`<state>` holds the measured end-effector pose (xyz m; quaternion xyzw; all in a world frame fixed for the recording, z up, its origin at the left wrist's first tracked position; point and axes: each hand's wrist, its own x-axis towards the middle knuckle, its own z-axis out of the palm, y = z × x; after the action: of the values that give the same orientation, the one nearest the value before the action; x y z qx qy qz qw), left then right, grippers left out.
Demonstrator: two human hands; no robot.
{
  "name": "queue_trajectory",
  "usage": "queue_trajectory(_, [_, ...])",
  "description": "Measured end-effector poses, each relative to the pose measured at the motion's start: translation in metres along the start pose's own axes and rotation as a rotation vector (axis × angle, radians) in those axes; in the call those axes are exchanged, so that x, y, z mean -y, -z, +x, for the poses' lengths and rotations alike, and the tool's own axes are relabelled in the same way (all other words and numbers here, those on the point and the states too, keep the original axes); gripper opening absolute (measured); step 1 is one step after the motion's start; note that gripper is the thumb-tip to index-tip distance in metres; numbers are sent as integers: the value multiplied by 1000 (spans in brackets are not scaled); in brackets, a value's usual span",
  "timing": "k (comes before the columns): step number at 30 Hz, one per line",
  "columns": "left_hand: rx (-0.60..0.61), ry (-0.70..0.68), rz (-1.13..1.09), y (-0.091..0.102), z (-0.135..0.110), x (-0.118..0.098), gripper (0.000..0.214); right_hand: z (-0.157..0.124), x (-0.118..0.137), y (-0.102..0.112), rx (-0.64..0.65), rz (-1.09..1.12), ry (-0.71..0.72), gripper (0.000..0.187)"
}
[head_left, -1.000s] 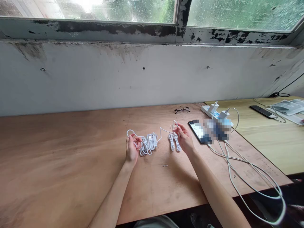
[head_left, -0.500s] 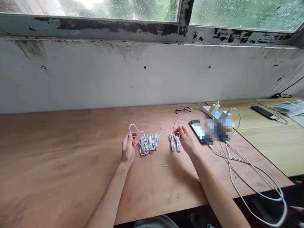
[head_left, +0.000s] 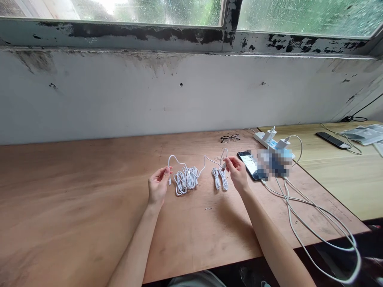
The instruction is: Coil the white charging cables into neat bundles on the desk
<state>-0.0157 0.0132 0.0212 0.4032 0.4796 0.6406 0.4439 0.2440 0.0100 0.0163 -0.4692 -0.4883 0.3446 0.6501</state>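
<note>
My left hand (head_left: pixel 157 186) pinches one end of a white charging cable (head_left: pixel 204 161), its small plug (head_left: pixel 169 181) hanging just below the fingertips. The other end, with a wider USB plug (head_left: pixel 223 166), is held between thumb and fingers of my right hand (head_left: pixel 237 172). Between my hands the cable rises in loose curves over a pile of coiled white cables (head_left: pixel 186 182) on the table. Directly under my right fingertips lie two small bundled white cables (head_left: pixel 216 179), side by side.
Eyeglasses (head_left: pixel 230 138) lie near the wall. To the right are a phone (head_left: pixel 249 164), a power strip (head_left: pixel 259 137) with white chargers, and long looping cables (head_left: pixel 323 217) crossing the table's front edge. A dark phone (head_left: pixel 332 140) rests on the adjoining lighter table (head_left: pixel 335 175).
My left hand has shifted slightly, and the small plug now shows below its fingertips. The USB plug has come into view at my right fingers. The cable between them has changed its curve.
</note>
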Motion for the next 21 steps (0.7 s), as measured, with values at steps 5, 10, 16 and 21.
queue_trajectory(5, [5,-8,17,6,7,0,36,4,-2,8,-16,-24,44,26])
queue_trajectory(10, [-98,-92,18,11,12,-1,35,7,-1,14,-76,-48,73,26])
queue_trajectory(16, [-177,-153,-2,15,15,-5,34,8,3,17,-142,-53,84,25])
queue_trajectory(21, [-236,-171,-51,16,16,-8,34,8,3,18,-163,-54,81,25])
